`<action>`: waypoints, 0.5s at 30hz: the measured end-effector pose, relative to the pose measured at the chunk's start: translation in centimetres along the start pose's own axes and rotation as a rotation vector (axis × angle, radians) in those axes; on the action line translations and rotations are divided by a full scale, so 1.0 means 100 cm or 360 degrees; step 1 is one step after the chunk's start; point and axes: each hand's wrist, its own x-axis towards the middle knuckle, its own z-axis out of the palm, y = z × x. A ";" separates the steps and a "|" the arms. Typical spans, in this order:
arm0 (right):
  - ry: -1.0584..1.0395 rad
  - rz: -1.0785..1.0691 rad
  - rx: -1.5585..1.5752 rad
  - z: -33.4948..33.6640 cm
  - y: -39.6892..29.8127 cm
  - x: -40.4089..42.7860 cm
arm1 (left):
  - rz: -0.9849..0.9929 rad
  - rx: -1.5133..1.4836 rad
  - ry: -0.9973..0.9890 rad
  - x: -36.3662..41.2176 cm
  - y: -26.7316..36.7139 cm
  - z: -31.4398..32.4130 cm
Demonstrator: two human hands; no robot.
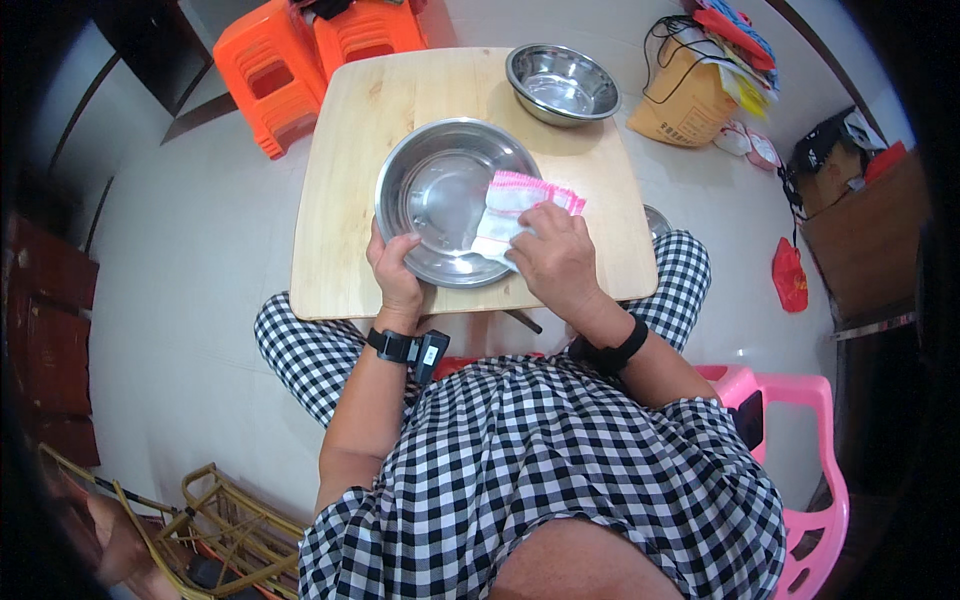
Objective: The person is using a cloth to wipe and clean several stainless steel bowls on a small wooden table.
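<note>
A wide stainless steel basin stands on the light wooden table. My left hand grips its lower left rim, with the thumb inside and the fingers around the outer wall. My right hand holds a white cloth with pink edges against the basin's right side, and part of the cloth hangs over the rim. The cloth hides that part of the rim. At the table's back right corner is a stack of smaller steel bowls, apart from the basin.
Orange plastic stools stand behind the table at the left. A yellow sack with bags and a black cord is at the back right. A pink plastic chair and a rattan frame are near me. Another person's limb shows lower left.
</note>
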 end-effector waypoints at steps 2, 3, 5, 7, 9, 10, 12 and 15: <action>0.0316 0.0202 0.0027 0.005 0.006 0.001 | -0.0032 -0.0026 0.0009 0.001 -0.002 -0.001; 0.0341 0.0218 0.0026 0.013 0.010 0.000 | -0.0085 -0.0169 0.0069 0.000 0.000 0.003; 0.0377 0.0755 0.0423 0.031 0.023 -0.003 | -0.0118 -0.0299 0.0103 0.001 -0.003 0.006; 0.0241 0.1188 0.1270 0.035 0.030 0.001 | -0.0126 -0.0215 0.0190 0.002 -0.005 0.005; 0.0090 0.1424 0.2042 0.059 0.046 -0.001 | -0.0144 -0.0211 0.0188 0.000 -0.006 0.004; 0.0119 0.1324 0.2094 0.068 0.048 0.003 | -0.0192 -0.0179 0.0231 -0.002 -0.005 0.004; 0.0102 0.1340 0.1952 0.068 0.047 0.009 | -0.0260 -0.0128 0.0367 -0.007 -0.003 0.003; 0.0095 0.1391 0.1875 0.046 0.043 0.026 | -0.0242 0.0018 0.0265 -0.012 0.010 0.001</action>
